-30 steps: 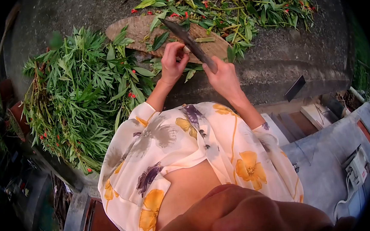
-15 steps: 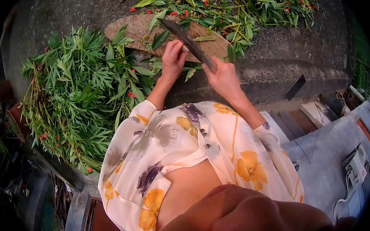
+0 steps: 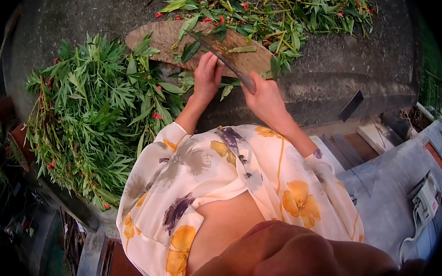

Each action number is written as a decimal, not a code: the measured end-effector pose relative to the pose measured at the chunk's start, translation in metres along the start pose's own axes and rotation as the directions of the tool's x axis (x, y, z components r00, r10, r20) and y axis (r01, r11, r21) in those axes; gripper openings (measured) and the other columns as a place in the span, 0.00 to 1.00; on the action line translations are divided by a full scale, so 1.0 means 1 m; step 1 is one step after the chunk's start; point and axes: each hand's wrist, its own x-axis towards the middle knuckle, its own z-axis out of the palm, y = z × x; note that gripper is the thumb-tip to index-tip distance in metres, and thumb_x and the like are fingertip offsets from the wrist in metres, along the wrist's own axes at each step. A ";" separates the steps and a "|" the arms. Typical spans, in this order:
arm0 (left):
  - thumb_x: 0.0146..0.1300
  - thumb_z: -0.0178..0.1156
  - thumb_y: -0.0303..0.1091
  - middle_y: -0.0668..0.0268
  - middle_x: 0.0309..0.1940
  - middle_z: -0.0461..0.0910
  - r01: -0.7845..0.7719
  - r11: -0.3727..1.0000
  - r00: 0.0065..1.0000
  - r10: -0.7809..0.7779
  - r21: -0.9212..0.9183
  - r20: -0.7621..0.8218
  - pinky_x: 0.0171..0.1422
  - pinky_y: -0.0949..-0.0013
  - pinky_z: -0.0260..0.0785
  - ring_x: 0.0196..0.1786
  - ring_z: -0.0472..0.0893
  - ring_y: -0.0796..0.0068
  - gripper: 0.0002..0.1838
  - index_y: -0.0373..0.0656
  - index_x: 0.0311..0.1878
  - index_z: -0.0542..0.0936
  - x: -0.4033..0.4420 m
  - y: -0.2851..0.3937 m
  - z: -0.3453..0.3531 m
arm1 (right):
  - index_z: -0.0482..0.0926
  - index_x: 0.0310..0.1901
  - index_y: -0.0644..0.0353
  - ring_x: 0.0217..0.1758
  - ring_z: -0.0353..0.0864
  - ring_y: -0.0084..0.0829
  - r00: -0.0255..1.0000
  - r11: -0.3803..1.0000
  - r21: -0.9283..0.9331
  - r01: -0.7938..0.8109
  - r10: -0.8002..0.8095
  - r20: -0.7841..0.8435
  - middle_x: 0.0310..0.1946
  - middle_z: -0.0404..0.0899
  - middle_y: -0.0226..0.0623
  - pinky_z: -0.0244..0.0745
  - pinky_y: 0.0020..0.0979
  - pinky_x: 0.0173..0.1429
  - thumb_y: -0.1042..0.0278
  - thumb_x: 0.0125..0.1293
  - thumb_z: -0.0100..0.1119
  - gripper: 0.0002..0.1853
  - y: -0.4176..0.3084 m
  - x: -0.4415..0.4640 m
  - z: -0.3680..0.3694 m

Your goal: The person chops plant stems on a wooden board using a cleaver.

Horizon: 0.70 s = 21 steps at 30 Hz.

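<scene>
My right hand (image 3: 265, 98) is wrapped round the handle of a knife (image 3: 220, 56). The dark blade slants up and left over a wooden chopping board (image 3: 152, 36), seen nearly edge-on. Close to the blade's near side is my left hand (image 3: 207, 78), its fingers curled together; whatever they pinch, if anything, is hidden from me. On the board lie a few green leaves (image 3: 190, 51) and a short pale-green piece of stem (image 3: 242, 49).
A big heap of leafy green stems (image 3: 94, 116) with red flowers lies left of the board. Cut stems and leaves (image 3: 294, 15) spread behind it. The concrete slab (image 3: 349, 72) ends in a rounded edge before me; a dark flat piece (image 3: 351, 105) juts out at right.
The knife has rolled from showing its broad side to nearly edge-on, and its handle end has dropped slightly toward me. My left hand has barely shifted.
</scene>
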 end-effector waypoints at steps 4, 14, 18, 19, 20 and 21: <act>0.60 0.63 0.15 0.53 0.55 0.81 -0.072 0.997 0.997 0.073 0.036 -0.020 0.55 0.60 0.79 0.54 0.84 0.50 0.23 0.39 0.60 0.80 -0.003 0.002 0.002 | 0.79 0.41 0.66 0.34 0.83 0.65 1.000 1.000 -0.016 -0.015 0.015 0.019 0.25 0.80 0.61 0.77 0.58 0.41 0.72 0.65 0.64 0.08 0.004 0.001 0.002; 0.63 0.64 0.18 0.50 0.55 0.79 -0.062 0.997 0.997 0.061 0.047 0.038 0.54 0.56 0.80 0.53 0.83 0.44 0.21 0.35 0.60 0.76 0.001 -0.001 0.004 | 0.78 0.40 0.66 0.34 0.83 0.64 1.000 0.999 -0.041 -0.008 0.007 -0.026 0.25 0.80 0.61 0.77 0.56 0.40 0.71 0.66 0.63 0.07 0.012 0.007 0.005; 0.63 0.64 0.18 0.51 0.55 0.79 -0.117 0.990 0.993 0.116 0.074 0.011 0.53 0.55 0.79 0.53 0.83 0.44 0.22 0.36 0.60 0.77 0.004 0.007 -0.003 | 0.78 0.40 0.67 0.35 0.83 0.65 0.998 0.998 0.029 -0.056 0.056 0.010 0.25 0.80 0.62 0.76 0.57 0.40 0.71 0.66 0.63 0.08 0.002 0.003 -0.002; 0.62 0.66 0.18 0.51 0.54 0.79 -0.100 0.994 0.995 0.099 0.038 0.034 0.52 0.57 0.80 0.51 0.84 0.47 0.23 0.36 0.61 0.77 0.002 0.003 0.000 | 0.78 0.39 0.67 0.35 0.83 0.65 0.998 0.998 0.015 -0.054 0.053 0.012 0.25 0.80 0.62 0.76 0.57 0.40 0.71 0.66 0.63 0.08 0.007 0.005 0.002; 0.62 0.66 0.18 0.51 0.54 0.79 -0.096 0.995 0.995 0.095 0.037 0.036 0.52 0.57 0.80 0.51 0.84 0.47 0.23 0.36 0.61 0.77 -0.006 0.004 0.000 | 0.78 0.39 0.67 0.35 0.83 0.65 0.999 0.999 0.002 -0.049 0.049 0.011 0.25 0.80 0.62 0.76 0.56 0.40 0.71 0.66 0.63 0.08 0.010 0.005 0.005; 0.61 0.67 0.18 0.52 0.54 0.79 -0.048 0.999 0.999 0.048 0.003 0.017 0.51 0.59 0.80 0.49 0.84 0.49 0.23 0.36 0.61 0.77 -0.003 0.002 0.001 | 0.78 0.38 0.68 0.35 0.82 0.65 0.999 0.999 0.022 -0.042 0.042 -0.015 0.25 0.80 0.62 0.76 0.55 0.39 0.71 0.67 0.63 0.08 0.010 0.006 0.006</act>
